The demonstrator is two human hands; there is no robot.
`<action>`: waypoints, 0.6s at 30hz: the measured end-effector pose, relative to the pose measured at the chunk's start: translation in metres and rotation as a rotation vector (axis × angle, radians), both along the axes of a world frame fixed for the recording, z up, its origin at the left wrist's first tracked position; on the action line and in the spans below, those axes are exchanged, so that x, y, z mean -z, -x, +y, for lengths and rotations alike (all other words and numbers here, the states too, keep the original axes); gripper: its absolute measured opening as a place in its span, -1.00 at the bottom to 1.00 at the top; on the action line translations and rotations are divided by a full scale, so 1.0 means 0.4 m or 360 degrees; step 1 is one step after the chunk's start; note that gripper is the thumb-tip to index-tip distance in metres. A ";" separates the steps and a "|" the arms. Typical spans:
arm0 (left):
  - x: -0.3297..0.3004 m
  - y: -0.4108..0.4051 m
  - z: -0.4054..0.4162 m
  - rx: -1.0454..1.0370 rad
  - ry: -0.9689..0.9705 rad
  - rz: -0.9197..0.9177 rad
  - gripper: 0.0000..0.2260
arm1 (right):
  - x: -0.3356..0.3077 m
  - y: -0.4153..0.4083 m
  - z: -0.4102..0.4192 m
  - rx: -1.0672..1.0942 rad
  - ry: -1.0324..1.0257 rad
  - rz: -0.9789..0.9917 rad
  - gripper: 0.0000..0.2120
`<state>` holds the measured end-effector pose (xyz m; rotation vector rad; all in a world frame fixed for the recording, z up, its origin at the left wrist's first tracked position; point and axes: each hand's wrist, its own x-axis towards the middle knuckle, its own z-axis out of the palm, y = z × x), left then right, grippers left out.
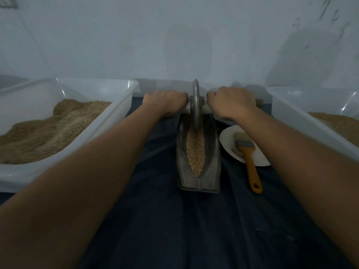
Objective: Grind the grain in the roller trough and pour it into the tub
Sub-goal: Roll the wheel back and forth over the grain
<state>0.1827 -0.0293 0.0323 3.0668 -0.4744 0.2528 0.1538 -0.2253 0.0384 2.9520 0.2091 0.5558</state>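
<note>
Dull metal trough (200,171), glossy plastic tub (108,121), matt dark cloth (174,220).

Dim, bluish light; soft shadows darken the upper right wall (303,55); edges bow outward, and everything looks slightly blurred.

We cannot see the handle bar of the grey metal roller wheel (195,105), because our left hand (167,102) and our right hand (231,103) cover it on both sides. The lower rim of the wheel is sunk into the pale brown grain (195,152). The white plastic tub on the left (124,105) and the white plastic tub on the right (291,117) are both cut off by the picture's edges. Our right forearm hides a part of the round white plate (226,139).
</note>
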 end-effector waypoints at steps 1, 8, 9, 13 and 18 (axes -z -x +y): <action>0.002 -0.001 0.002 -0.0003 -0.0003 0.0006 -0.70 | -0.005 0.001 0.003 0.0014 -0.0019 0.0006 -0.74; 0.066 0.144 0.040 0.0060 -0.0114 -0.0389 -0.79 | 0.037 0.129 0.025 -0.0049 -0.0099 -0.0293 -0.52; 0.072 0.178 0.043 0.0134 -0.0203 -0.0537 -0.79 | 0.048 0.157 0.021 -0.0055 -0.0103 -0.0336 -0.51; 0.089 0.279 0.052 0.0155 -0.0244 -0.0741 -0.51 | 0.078 0.257 0.014 -0.0209 -0.0150 -0.0547 -0.47; 0.089 0.255 0.051 0.0147 -0.0222 -0.0764 -0.62 | 0.094 0.255 0.009 -0.0209 -0.0200 -0.0559 -0.44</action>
